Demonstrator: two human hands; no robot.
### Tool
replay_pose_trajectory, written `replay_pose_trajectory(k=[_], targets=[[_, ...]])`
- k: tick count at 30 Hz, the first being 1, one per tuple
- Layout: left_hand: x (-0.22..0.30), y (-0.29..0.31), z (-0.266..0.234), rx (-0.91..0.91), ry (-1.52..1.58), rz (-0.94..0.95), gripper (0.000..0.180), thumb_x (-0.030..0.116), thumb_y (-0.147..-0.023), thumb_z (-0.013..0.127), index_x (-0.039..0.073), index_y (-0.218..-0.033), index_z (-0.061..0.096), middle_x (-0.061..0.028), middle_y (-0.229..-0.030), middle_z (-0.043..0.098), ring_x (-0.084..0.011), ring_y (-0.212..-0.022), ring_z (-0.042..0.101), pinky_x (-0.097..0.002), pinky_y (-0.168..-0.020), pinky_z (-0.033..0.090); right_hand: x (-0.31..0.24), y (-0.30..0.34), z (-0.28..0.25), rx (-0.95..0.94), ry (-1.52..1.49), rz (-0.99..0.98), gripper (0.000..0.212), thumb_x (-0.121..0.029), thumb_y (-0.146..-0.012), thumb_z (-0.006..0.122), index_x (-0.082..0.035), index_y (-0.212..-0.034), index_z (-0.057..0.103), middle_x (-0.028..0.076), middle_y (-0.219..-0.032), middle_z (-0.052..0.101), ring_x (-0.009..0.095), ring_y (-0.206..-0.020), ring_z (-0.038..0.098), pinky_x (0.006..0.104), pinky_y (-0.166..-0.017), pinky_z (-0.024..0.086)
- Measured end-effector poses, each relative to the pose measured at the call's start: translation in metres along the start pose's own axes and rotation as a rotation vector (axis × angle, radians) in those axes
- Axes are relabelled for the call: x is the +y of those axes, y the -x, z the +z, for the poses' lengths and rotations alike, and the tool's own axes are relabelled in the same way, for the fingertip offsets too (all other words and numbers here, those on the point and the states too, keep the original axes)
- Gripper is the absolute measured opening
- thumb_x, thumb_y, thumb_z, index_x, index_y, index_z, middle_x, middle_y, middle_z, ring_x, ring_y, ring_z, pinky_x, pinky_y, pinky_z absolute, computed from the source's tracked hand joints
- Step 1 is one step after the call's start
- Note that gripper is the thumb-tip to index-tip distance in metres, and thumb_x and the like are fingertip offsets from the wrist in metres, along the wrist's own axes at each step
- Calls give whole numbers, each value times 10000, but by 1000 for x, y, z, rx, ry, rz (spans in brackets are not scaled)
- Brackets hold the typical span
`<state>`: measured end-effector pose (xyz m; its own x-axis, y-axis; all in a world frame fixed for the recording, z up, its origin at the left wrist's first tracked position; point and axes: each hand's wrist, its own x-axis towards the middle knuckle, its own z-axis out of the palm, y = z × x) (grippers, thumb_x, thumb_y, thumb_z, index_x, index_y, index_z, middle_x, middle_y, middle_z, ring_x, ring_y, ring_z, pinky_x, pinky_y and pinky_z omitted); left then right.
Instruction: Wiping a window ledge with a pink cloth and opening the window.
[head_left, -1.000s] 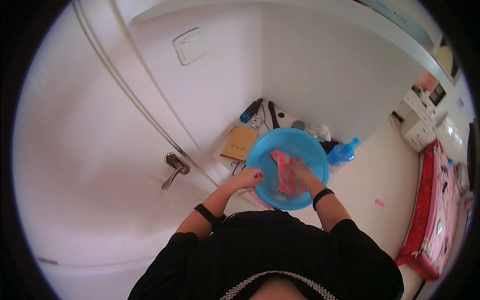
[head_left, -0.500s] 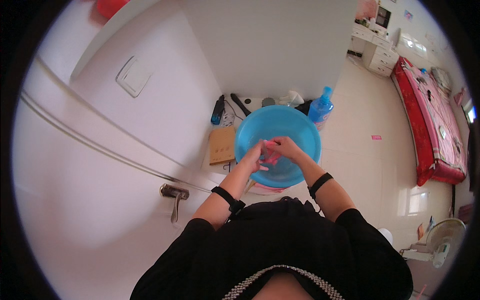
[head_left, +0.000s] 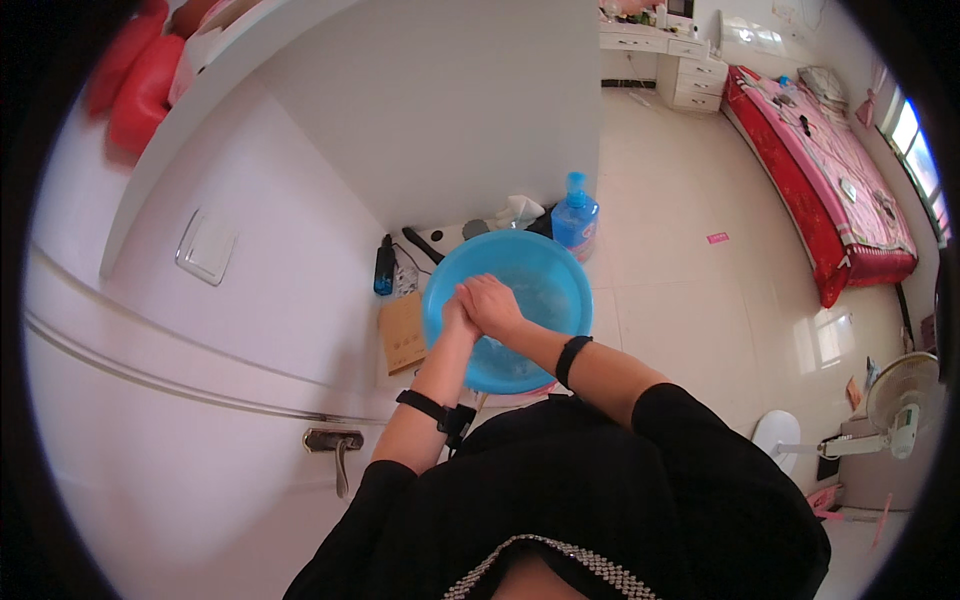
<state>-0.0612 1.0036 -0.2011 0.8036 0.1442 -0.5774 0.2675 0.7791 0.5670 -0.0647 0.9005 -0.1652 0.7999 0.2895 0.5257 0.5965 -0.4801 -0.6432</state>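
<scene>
Over the left part of a round blue basin (head_left: 580,320), my two hands are pressed together, fingers closed. My right hand (head_left: 493,303) wraps over my left hand (head_left: 457,318), whose fingers are partly covered. A soft pink cloth was between them a moment ago; now the closed hands hide it, and no pink shows in the cloudy water (head_left: 540,300). Against the basin's far right side stands a blue pump bottle (head_left: 575,220). A brown cardboard box (head_left: 403,335) lies by its left side.
Behind the basin are a dark bottle (head_left: 384,266), a black-handled item (head_left: 421,245) and white tissue (head_left: 518,211). A white door with a handle (head_left: 340,462) is close on my left. A fan (head_left: 895,425) and a red-and-pink bed (head_left: 815,170) are to the right.
My hands have come together and closed, and the pink cloth has gone out of sight between them. The view has swung, so the basin appears further left.
</scene>
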Motion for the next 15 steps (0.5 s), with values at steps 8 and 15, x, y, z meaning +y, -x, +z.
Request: replay_pose_trajectory(k=[8,15], targets=[[6,20,8,112,-232,264,352,391,-1012,493,60,-1060,602,-99,-1029,655,-252,-947,625,-442,-741,526,0,-12,15,-167,-55,297,434,-356,-1013,404,-17,-807,579,231,-767,640,428,-758,623,529,-697,486],[4,29,23,260,-1143,978,402,370,-1003,461,2,-914,596,-222,-881,650,-424,-833,611,-496,-714,464,16,-14,21,-168,-877,788,403,-428,-998,435,-69,-995,617,136,-849,690,360,-692,646,498,-642,495]])
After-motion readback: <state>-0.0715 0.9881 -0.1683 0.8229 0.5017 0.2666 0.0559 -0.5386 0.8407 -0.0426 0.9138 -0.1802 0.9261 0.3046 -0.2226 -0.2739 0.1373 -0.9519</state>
